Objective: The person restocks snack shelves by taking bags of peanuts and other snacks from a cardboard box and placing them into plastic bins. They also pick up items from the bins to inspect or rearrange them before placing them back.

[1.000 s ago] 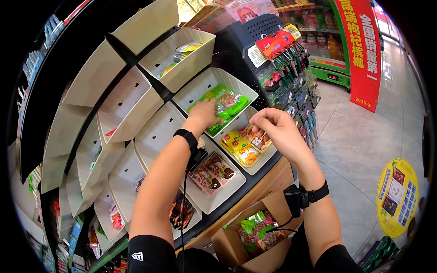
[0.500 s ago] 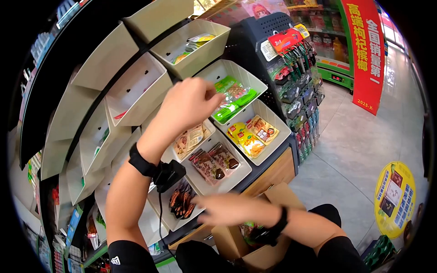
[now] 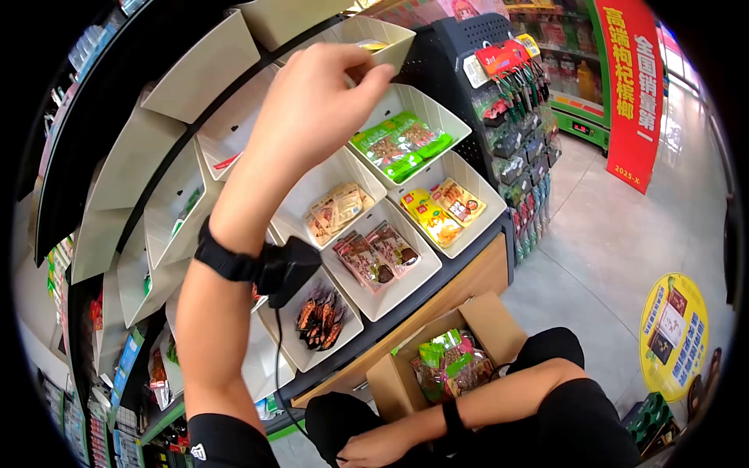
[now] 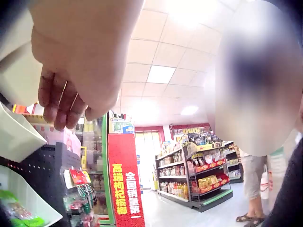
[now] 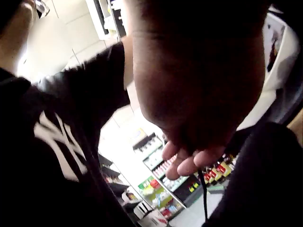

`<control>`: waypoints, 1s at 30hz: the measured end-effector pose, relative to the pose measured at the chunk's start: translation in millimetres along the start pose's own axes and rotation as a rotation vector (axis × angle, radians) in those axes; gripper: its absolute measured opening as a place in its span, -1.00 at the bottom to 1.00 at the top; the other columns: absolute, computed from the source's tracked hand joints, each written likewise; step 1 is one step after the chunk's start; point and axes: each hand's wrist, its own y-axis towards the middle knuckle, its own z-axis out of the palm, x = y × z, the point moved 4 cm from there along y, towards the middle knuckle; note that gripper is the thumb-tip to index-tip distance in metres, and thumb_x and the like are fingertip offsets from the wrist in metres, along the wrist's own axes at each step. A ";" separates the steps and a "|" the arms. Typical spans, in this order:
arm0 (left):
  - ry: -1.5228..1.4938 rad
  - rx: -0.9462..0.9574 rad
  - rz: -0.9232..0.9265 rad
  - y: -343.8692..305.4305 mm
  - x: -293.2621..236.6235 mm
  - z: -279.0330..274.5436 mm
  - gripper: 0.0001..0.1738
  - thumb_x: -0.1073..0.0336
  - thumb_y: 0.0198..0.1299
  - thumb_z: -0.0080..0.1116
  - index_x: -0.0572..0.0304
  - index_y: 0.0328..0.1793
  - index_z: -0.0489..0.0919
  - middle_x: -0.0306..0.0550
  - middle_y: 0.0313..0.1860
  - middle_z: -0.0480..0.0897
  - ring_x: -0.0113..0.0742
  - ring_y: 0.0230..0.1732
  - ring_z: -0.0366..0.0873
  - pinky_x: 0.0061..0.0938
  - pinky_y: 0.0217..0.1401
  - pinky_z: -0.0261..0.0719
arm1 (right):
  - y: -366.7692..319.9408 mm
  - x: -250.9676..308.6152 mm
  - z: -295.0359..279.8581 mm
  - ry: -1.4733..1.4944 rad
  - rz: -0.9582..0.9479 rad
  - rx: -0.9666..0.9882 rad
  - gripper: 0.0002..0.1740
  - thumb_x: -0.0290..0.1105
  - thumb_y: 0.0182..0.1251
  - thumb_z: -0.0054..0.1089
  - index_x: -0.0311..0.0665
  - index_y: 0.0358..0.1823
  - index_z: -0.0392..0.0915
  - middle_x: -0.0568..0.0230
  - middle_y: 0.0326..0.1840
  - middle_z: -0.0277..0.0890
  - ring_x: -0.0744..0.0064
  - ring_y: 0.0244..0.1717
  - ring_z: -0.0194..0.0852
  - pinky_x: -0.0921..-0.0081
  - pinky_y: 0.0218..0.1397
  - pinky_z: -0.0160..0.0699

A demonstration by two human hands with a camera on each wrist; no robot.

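My left hand [image 3: 320,105] is raised over the tiered bins, and its fingers hang loosely bent with nothing in them in the left wrist view. Just right of it, green snack packets [image 3: 402,144] lie flat in a cream bin [image 3: 456,125]. Low by my lap is my right hand [image 3: 382,446], drawn back close to the body. In the right wrist view its fingers [image 5: 187,165] are loosely curled and a thin black cable [image 5: 204,196] runs past them. An opened cardboard box [image 3: 491,327] with more green and pink packets [image 3: 452,363] stands between the knees.
Neighbouring bins hold yellow packets [image 3: 433,218], brown packets [image 3: 374,253], beige packets [image 3: 339,210] and black-orange packets [image 3: 320,320]. A pegboard rack [image 3: 507,109] of hanging goods stands right of the bins. In the left wrist view another person's legs [image 4: 253,184] show at the right.
My left hand has left the green packets' bin, rising up and leftward. The right hand has come down from beside the yellow packets, past the box, to my lap. The green packets now lie flatter.
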 end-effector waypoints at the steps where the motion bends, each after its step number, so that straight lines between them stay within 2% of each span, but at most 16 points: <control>1: 0.032 0.035 -0.017 -11.1 1.0 0.6 -0.64 0.19 0.38 0.21 0.48 -0.20 0.65 -0.06 -0.52 0.60 -0.47 -0.48 0.46 -0.45 -0.34 0.45 | -7.8 7.3 -10.7 0.046 -0.045 0.071 -0.75 -0.36 0.56 0.06 -0.45 -0.05 0.56 -0.03 -0.18 0.66 0.20 -0.33 0.58 0.25 -0.12 0.62; 3: 0.100 0.101 -0.048 -36.1 3.6 4.4 -0.68 0.23 0.37 0.23 0.46 -0.21 0.63 -0.01 -0.51 0.59 -0.44 -0.49 0.46 -0.43 -0.33 0.46 | -14.3 26.5 -1.4 -0.131 -0.251 -0.025 -0.65 -0.34 0.56 -0.01 -0.46 -0.38 0.49 -0.07 -0.44 0.61 -0.01 -0.41 0.54 0.17 -0.14 0.59; 5: 0.004 0.141 -0.038 -63.1 8.2 9.7 -0.73 0.27 0.35 0.25 0.43 -0.20 0.64 0.04 -0.48 0.61 -0.38 -0.48 0.48 -0.41 -0.31 0.48 | -19.3 43.9 10.1 -0.096 -0.340 0.063 -0.63 -0.36 0.61 -0.13 -0.45 -0.25 0.61 -0.06 -0.37 0.62 0.02 -0.27 0.63 0.20 -0.12 0.56; 7: -0.060 0.204 -0.059 -94.8 13.3 12.7 -0.81 0.35 0.32 0.26 0.40 -0.21 0.67 0.07 -0.42 0.66 -0.28 -0.41 0.55 -0.39 -0.28 0.51 | -16.4 45.9 11.8 -0.102 -0.418 -0.070 -0.66 -0.35 0.60 -0.06 -0.45 -0.25 0.60 -0.16 -0.37 0.58 -0.16 -0.26 0.58 0.09 -0.10 0.53; 8: -0.158 0.183 -0.085 -115.5 14.1 14.6 -0.83 0.33 0.29 0.26 0.32 -0.21 0.68 0.09 -0.39 0.67 0.03 -0.40 0.62 -0.24 -0.32 0.53 | -17.4 51.5 6.7 -0.133 -0.471 -0.142 -0.66 -0.34 0.60 -0.05 -0.45 -0.25 0.60 -0.17 -0.35 0.59 -0.18 -0.24 0.58 0.08 -0.09 0.53; 10: -0.265 0.320 -0.276 -165.9 7.9 13.9 -0.87 0.38 0.32 0.26 0.33 -0.20 0.68 0.09 -0.37 0.66 -0.05 -0.39 0.61 -0.26 -0.30 0.51 | -14.2 51.0 -6.0 -0.250 -0.483 -0.257 -0.65 -0.29 0.60 0.02 -0.46 -0.21 0.62 -0.20 -0.29 0.62 -0.23 -0.16 0.59 0.03 -0.04 0.54; 11: -0.256 0.553 -0.403 -193.6 7.3 11.8 -0.87 0.40 0.35 0.23 0.33 -0.22 0.68 0.08 -0.38 0.65 -0.09 -0.34 0.64 -0.27 -0.29 0.53 | -11.1 44.8 -12.9 -0.324 -0.434 -0.271 -0.65 -0.27 0.60 0.02 -0.43 -0.18 0.64 -0.20 -0.27 0.63 -0.19 -0.13 0.62 0.03 -0.04 0.56; 13: -0.577 0.800 -0.484 -264.1 -2.4 18.6 -0.87 0.42 0.41 0.16 0.32 -0.07 0.67 0.00 -0.26 0.71 -0.16 -0.21 0.69 -0.37 -0.08 0.63 | -11.0 38.1 -25.3 -0.255 -0.412 -0.284 -0.68 -0.33 0.53 0.03 -0.48 -0.32 0.51 -0.16 -0.39 0.60 -0.14 -0.34 0.59 0.11 -0.14 0.59; 15: -0.897 1.143 -0.772 -349.2 -9.5 35.5 -0.83 0.45 0.43 0.12 0.29 0.05 0.66 -0.10 -0.12 0.75 -0.28 -0.15 0.70 -0.39 0.02 0.64 | -15.4 32.8 -22.6 -0.288 -0.295 -0.252 -0.70 -0.29 0.56 0.06 -0.40 -0.21 0.61 -0.18 -0.32 0.63 -0.15 -0.19 0.62 0.06 -0.07 0.58; 19: -1.004 1.323 -1.126 -515.2 -25.2 76.5 -0.79 0.37 0.55 0.04 0.22 0.11 0.66 -0.19 -0.01 0.76 -0.40 -0.04 0.67 -0.42 0.08 0.62 | 8.3 -16.5 -7.3 -0.353 -0.423 -0.250 -0.80 -0.27 0.53 0.16 -0.21 -0.09 0.69 -0.08 -0.20 0.67 -0.06 -0.17 0.67 0.10 -0.15 0.62; 20: -1.018 1.338 -1.220 -540.3 -29.6 83.5 -0.79 0.36 0.55 0.03 0.22 0.11 0.66 -0.19 -0.01 0.76 -0.40 -0.04 0.67 -0.42 0.08 0.62 | -0.1 -4.5 -16.6 -0.323 -0.337 -0.309 -0.69 -0.33 0.52 0.07 -0.47 -0.33 0.50 -0.15 -0.42 0.60 -0.23 -0.32 0.61 0.05 -0.17 0.58; 21: -1.029 1.348 -1.302 -558.8 -33.6 89.2 -0.79 0.36 0.55 0.03 0.22 0.11 0.66 -0.19 -0.01 0.76 -0.41 -0.04 0.67 -0.42 0.09 0.61 | -1.0 -4.2 -21.7 -0.259 -0.270 -0.272 -0.69 -0.34 0.51 0.08 -0.47 -0.34 0.50 -0.15 -0.43 0.60 -0.23 -0.32 0.62 0.04 -0.17 0.59; 23: -1.041 1.362 -1.425 -582.6 -41.7 91.9 -0.78 0.35 0.56 0.02 0.22 0.11 0.66 -0.19 -0.01 0.76 -0.41 -0.03 0.66 -0.42 0.09 0.61 | 7.7 -7.5 -25.1 -0.126 -0.143 -0.201 -0.70 -0.34 0.49 0.09 -0.46 -0.36 0.51 -0.15 -0.44 0.60 -0.24 -0.34 0.62 0.02 -0.19 0.59; 24: -1.041 1.365 -1.467 -593.1 -44.0 91.1 -0.78 0.35 0.56 0.02 0.22 0.11 0.66 -0.19 0.00 0.76 -0.41 -0.03 0.66 -0.42 0.09 0.61 | 12.9 -13.7 -20.1 -0.216 -0.359 -0.381 -0.71 -0.34 0.47 0.07 -0.44 -0.37 0.52 -0.15 -0.42 0.63 -0.19 -0.35 0.65 0.03 -0.19 0.61; 27: -1.057 1.384 -1.538 -606.5 -49.7 82.9 -0.78 0.34 0.57 0.01 0.21 0.11 0.66 -0.20 0.00 0.76 -0.42 -0.02 0.66 -0.42 0.10 0.61 | 15.6 -12.7 -21.6 -0.174 -0.265 -0.268 -0.77 -0.38 0.42 0.09 -0.42 -0.35 0.52 -0.12 -0.41 0.62 -0.18 -0.30 0.66 0.03 -0.18 0.61; 30: -1.058 1.399 -1.581 -609.7 -52.6 75.0 -0.77 0.32 0.58 0.01 0.21 0.11 0.66 -0.20 0.00 0.76 -0.42 -0.02 0.66 -0.43 0.10 0.60 | 11.2 -13.1 -9.3 -0.205 -0.418 -0.380 -0.84 -0.44 0.30 0.16 -0.43 -0.35 0.52 -0.12 -0.39 0.62 -0.26 -0.27 0.65 -0.01 -0.15 0.62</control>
